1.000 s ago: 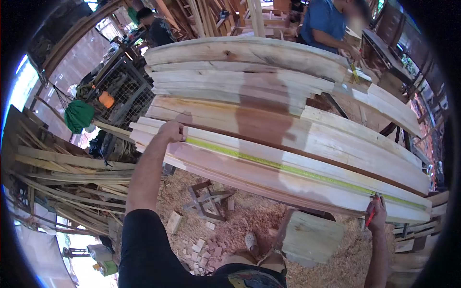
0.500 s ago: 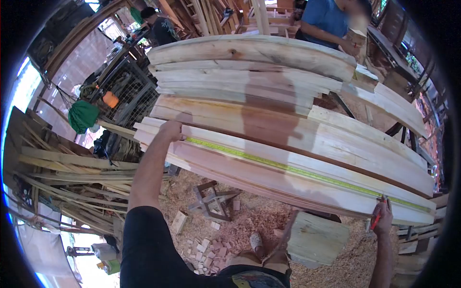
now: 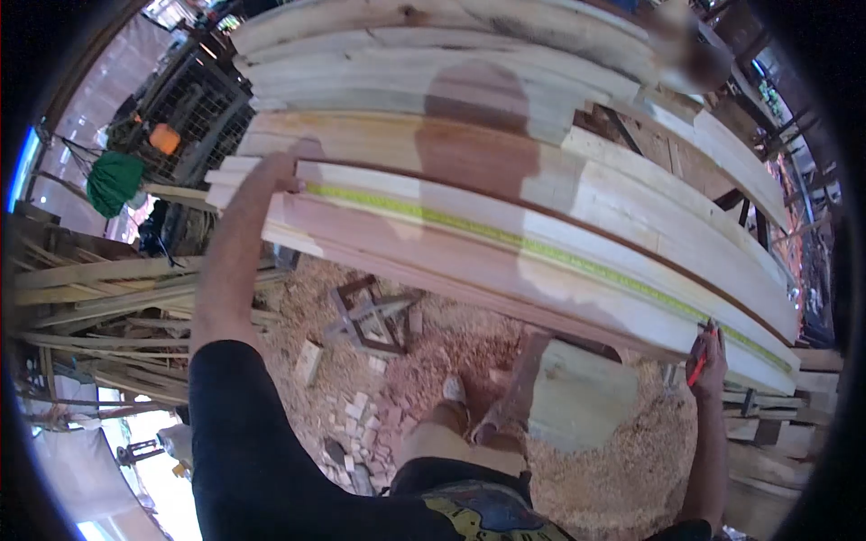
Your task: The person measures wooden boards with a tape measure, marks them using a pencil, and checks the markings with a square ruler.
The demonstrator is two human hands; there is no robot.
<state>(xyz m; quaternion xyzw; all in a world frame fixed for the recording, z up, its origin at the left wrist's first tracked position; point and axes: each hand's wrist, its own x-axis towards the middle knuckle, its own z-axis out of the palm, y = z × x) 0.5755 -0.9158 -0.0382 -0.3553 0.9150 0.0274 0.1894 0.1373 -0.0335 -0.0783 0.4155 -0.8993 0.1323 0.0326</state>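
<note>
A yellow tape measure (image 3: 487, 232) lies stretched lengthwise along a long pale board (image 3: 559, 287). At its left end, my left hand (image 3: 281, 169) is closed on the tape and presses it near the board's end. My right hand (image 3: 710, 361) is closed around a slim red pencil (image 3: 696, 369) at the board's near edge, towards the right. The pencil's dark tip is beside the tape, though I cannot tell whether it touches the wood. The tape runs on past this hand to the right.
More wide planks (image 3: 361, 135) lie side by side beyond the measured board. A wooden trestle (image 3: 370, 316) and a wooden block (image 3: 582, 394) stand among shavings and offcuts on the floor. Stacked strips (image 3: 108, 316) fill the left side. A green bag (image 3: 115, 183) hangs there.
My view has tilted downward, so the boards sit higher in the picture and the people at the back have mostly left it. Both hands keep their places along the tape.
</note>
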